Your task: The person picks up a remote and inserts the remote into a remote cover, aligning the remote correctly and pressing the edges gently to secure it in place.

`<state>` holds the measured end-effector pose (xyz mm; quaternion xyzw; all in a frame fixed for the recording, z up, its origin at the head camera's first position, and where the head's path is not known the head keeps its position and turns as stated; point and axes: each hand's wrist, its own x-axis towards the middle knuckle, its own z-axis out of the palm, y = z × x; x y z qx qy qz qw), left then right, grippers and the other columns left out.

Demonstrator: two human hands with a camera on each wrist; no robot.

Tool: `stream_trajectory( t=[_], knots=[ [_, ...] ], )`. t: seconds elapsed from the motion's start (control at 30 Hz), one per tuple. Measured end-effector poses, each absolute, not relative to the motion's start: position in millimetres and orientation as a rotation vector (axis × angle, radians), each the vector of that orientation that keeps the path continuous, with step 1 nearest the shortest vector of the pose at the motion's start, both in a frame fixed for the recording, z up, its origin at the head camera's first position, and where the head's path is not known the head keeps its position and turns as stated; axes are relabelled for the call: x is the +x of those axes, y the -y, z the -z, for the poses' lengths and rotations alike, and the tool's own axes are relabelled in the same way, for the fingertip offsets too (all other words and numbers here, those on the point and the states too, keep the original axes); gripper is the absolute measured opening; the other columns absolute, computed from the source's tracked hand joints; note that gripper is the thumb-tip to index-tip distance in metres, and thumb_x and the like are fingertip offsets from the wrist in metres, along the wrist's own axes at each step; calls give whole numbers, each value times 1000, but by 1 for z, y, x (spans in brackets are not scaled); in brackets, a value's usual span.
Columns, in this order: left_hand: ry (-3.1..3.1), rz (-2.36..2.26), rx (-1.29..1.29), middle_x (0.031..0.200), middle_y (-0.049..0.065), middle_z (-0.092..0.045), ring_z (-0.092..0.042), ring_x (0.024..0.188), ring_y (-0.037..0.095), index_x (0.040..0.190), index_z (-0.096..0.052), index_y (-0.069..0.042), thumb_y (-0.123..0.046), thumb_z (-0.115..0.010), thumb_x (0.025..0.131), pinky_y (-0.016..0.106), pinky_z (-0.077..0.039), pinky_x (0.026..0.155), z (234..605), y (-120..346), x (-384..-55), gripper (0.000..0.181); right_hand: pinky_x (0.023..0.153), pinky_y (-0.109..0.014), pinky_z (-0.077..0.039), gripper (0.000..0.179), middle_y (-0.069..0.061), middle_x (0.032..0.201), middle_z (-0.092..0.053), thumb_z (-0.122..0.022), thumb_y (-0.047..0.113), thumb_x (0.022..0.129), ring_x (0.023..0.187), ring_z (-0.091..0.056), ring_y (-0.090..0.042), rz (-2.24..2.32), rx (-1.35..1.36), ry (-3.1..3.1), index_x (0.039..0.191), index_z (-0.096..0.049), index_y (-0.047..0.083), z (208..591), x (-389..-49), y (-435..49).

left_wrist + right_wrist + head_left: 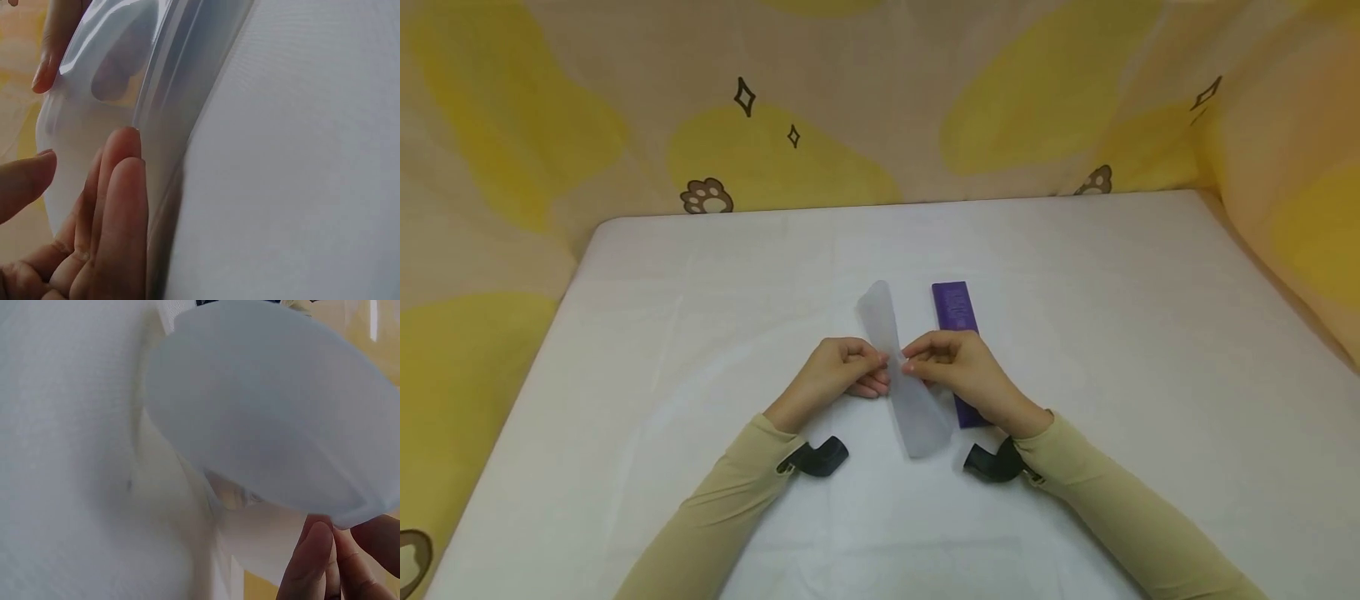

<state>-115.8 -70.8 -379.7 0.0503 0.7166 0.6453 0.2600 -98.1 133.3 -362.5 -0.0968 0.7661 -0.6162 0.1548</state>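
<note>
In the head view, a cloudy plastic sheet is sitting between the left hand and the right hand, over the white table; its long axis is running away from the person, the far end leaning left and the near end right. A purple box is lying just to the right, the right hand hiding its middle. In the left wrist view, the left fingers are stretching nearly straight beside the plastic, thumb well apart (exact contact is hard to make out), while the sheet's top is running out of frame. In the right wrist view, right thumb and fingertips are pinching the sheet's edge, the hand being cut off below.
</note>
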Motion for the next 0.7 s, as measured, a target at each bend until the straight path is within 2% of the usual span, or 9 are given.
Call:
stream_trajectory(
  t=[0.43,0.7],
  knots=[
    [-2054,-1792,127,71,10,-68,-66,62,17,86,-63,5,-22,-63,92,33,-58,62,370,63,-109,28,63,-24,-50,20,-6,83,-68,-70,8,84,71,-60,-13,1741,-335,-2203,101,-69,-2,364,-96,-130],
    [-2086,-1776,190,69,12,-68,-66,61,18,85,-62,5,-16,-63,91,33,-58,62,369,65,-107,22,65,-24,-51,20,-5,87,-69,-69,9,85,75,-61,-14,1710,-394,-2193,103,-69,-1,363,-92,-128]
  ],
)
